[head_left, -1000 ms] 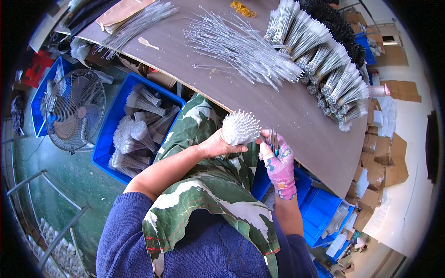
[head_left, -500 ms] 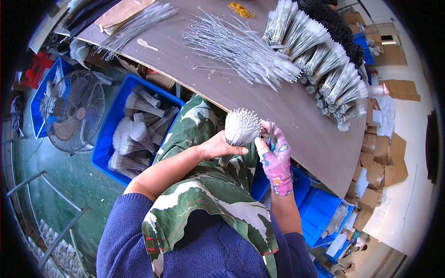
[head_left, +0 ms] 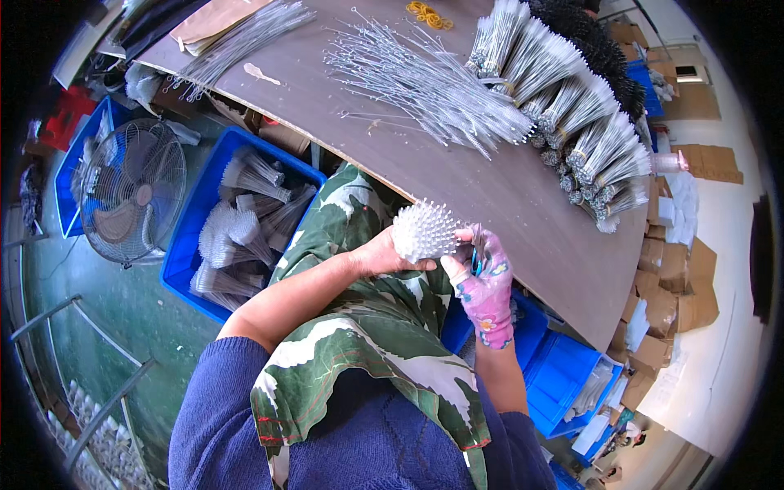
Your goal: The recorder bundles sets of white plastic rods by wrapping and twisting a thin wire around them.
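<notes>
Brown worktable (head_left: 490, 188) lay strewn with wire brushes (head_left: 425, 82); at its near edge the left hand (head_left: 384, 255) clasped a white brush bundle (head_left: 425, 230), gloved right hand (head_left: 483, 282) pinching its side.

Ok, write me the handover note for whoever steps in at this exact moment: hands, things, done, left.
Left hand: bare, gripping a round bundle of white bristle brushes, tips up, at the table's near edge.
Right hand: in a patterned glove, fingers against the bundle's right side.
Table: loose pile of thin brushes in the middle; tied bundles stacked at the right; rubber bands at the far edge.
Blue bin to the left holds more bundles.
Done: many bundles tied.
Left: the loose pile; I cannot tell whether the held bundle is tied.
</notes>
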Demonstrator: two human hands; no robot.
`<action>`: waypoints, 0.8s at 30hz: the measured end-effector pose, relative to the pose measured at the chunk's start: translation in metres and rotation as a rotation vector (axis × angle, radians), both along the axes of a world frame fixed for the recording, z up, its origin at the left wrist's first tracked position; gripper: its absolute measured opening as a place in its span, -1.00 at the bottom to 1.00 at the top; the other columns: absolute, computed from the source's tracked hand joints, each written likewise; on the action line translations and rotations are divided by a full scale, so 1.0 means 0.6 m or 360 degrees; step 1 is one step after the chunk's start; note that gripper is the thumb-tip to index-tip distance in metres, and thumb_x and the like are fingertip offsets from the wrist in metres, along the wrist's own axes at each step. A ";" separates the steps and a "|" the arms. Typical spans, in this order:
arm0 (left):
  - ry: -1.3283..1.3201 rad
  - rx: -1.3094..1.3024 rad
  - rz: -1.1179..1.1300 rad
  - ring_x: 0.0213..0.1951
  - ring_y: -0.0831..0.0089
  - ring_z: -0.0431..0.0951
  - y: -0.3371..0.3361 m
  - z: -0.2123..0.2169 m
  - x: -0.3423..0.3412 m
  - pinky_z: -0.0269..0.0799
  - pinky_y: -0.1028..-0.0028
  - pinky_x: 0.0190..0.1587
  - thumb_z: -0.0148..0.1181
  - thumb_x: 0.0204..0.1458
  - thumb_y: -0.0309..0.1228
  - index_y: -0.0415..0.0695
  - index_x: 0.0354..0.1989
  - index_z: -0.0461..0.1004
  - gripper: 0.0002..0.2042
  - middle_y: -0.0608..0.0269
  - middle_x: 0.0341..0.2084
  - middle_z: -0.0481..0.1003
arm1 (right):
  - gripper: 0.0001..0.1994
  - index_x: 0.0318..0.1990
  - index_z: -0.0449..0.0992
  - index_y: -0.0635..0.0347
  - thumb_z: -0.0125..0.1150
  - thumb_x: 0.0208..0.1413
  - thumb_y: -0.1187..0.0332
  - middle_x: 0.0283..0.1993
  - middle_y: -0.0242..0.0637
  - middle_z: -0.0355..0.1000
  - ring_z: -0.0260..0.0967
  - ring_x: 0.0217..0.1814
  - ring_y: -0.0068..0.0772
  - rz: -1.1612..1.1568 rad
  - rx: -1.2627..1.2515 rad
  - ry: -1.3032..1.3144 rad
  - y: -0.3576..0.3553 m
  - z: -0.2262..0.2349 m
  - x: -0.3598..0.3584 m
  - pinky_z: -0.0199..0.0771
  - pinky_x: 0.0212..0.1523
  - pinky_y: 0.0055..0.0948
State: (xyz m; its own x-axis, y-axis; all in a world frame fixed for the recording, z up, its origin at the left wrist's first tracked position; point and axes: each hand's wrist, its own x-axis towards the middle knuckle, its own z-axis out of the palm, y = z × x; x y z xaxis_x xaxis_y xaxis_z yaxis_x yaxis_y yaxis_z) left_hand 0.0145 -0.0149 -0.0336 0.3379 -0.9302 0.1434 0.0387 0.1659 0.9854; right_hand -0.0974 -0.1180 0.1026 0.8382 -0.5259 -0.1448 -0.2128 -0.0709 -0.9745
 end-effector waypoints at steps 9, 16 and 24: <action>-0.0076 0.0017 -0.0181 0.18 0.15 0.21 0.011 -0.007 0.006 0.05 0.24 0.24 0.23 -0.02 -0.24 -0.09 0.12 0.31 -0.50 0.13 0.10 0.31 | -0.56 -0.02 0.32 0.24 0.25 -0.11 0.67 -0.08 -0.38 0.29 0.27 -0.07 -0.57 0.0075 0.0083 -0.0117 0.009 -0.001 -0.012 0.29 -0.05 -0.58; -0.0023 -0.0118 0.0029 -0.14 0.57 0.48 0.007 -0.016 -0.001 0.33 0.49 0.02 0.29 -0.11 -0.50 -0.17 -0.14 0.49 -0.71 0.30 -0.22 0.53 | -0.56 0.00 0.31 0.26 0.25 -0.08 0.64 -0.07 -0.37 0.29 0.28 -0.11 -0.57 0.0033 0.0085 -0.0117 0.013 0.000 -0.012 0.31 -0.08 -0.58; 0.0036 -0.0101 0.0067 -0.17 0.62 0.47 0.008 -0.023 -0.003 0.34 0.50 0.00 0.25 -0.09 -0.54 -0.18 -0.20 0.51 -0.77 0.33 -0.27 0.54 | -0.64 -0.04 0.36 0.25 0.23 -0.03 0.60 -0.05 -0.36 0.35 0.27 0.03 -0.52 0.0025 0.0072 0.0022 0.009 0.007 -0.018 0.22 0.08 -0.54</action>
